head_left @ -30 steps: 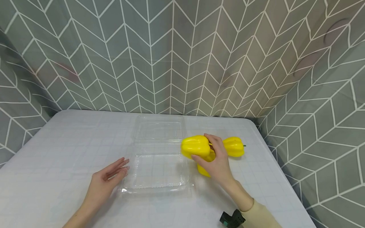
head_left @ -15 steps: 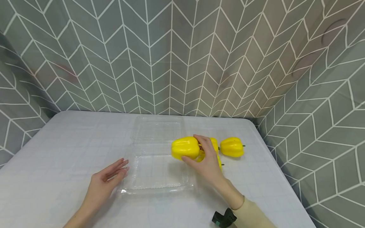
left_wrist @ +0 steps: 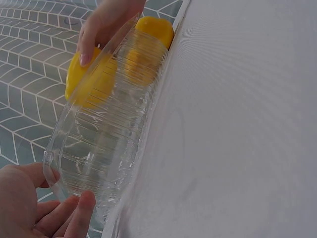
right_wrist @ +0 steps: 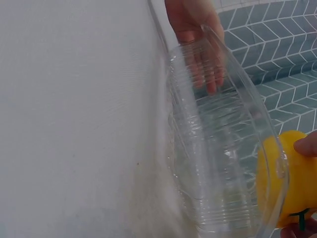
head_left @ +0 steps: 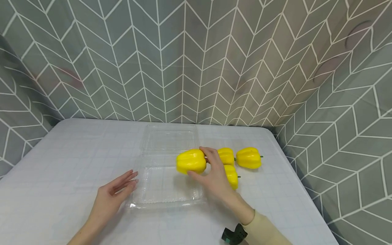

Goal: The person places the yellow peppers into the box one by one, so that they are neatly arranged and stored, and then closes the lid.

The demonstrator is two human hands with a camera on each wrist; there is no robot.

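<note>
Now held over the clear plastic tray [head_left: 168, 187]: one glossy yellow bell pepper [head_left: 191, 161], above the rear right part, its shadow on the tray floor. Over the last second it has moved leftward from the tray's right edge, so the carry appears largely made; only lowering seems to separate it from the tray.

Right hand [head_left: 215, 175]: fingers and thumb curled about the pepper at its stem end, gripping it. Left hand [head_left: 111, 192]: unmoved, beside the tray's left edge, fingers fairly straight and holding nothing; whether they touch the rim cannot be told.

Clear plastic lid [head_left: 171, 139]: one, lying folded back behind the tray, out of the pepper's path.

Further yellow bell peppers: three, right of the tray. One [head_left: 248, 158] lies farthest right; the rear one [head_left: 226, 156] and the near one [head_left: 231, 177] are partly covered by the right hand.

Obstructions: the tray's raised transparent wall [right_wrist: 247, 94], and the left hand at the opposite edge.

Surroundings: worktop [head_left: 76, 153] under a white cloth; grey curtain [head_left: 171, 61] with white chevron lines; beige sleeve [head_left: 266, 229]; black device [head_left: 234, 234] at the right wrist.
</note>
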